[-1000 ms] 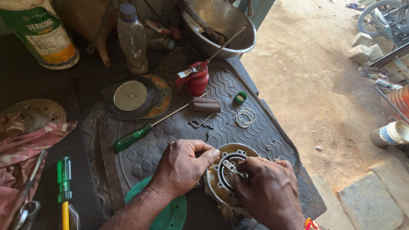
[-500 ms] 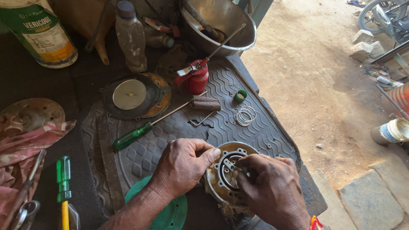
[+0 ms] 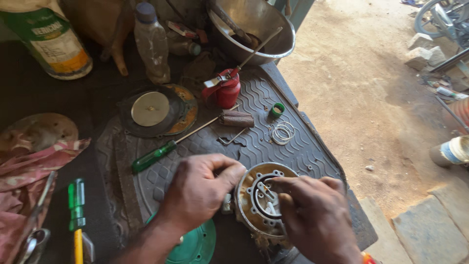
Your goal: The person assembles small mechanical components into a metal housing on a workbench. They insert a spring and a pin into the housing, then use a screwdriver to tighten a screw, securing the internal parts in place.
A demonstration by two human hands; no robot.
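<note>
A: What've I got rn?

B: Both hands on the round metal part (image 3: 266, 201), low centre of the mat (image 3: 293, 146) on the tabletop (image 3: 29, 98). Left hand (image 3: 198, 193) is clamped on its left rim, thumb side pressed to the edge, so that grip is closed on the part. Right hand (image 3: 312, 220) is over the right side, fingertips (image 3: 273, 185) pinched narrow on something small at the inner ring. Can't tell what, too small.

A: Anything changed vs a sec ago?

B: Barely. Part sits in the same spot, left hand has the same hold. Right fingers have crept a bit further in toward the ring's upper edge. I read that as fine work on the inner ring going on, w/ nothing lifted off yet.

A: What's around it?

B: Green disc (image 3: 195, 247) half under the left wrist, touching the part's lower left or just beside it, can't say which. Green screwdriver (image 3: 154, 156) lies above the left hand, apart from it. Further up: brown cylinder (image 3: 236, 118), wire rings (image 3: 282, 133), small green ring (image 3: 277, 110), red oil can (image 3: 227, 89), steel bowl (image 3: 254, 24). Round plate (image 3: 150, 108) and a plastic bottle (image 3: 151, 41) upper left. Cloth (image 3: 29, 166) at far left. None of it has moved.
</note>
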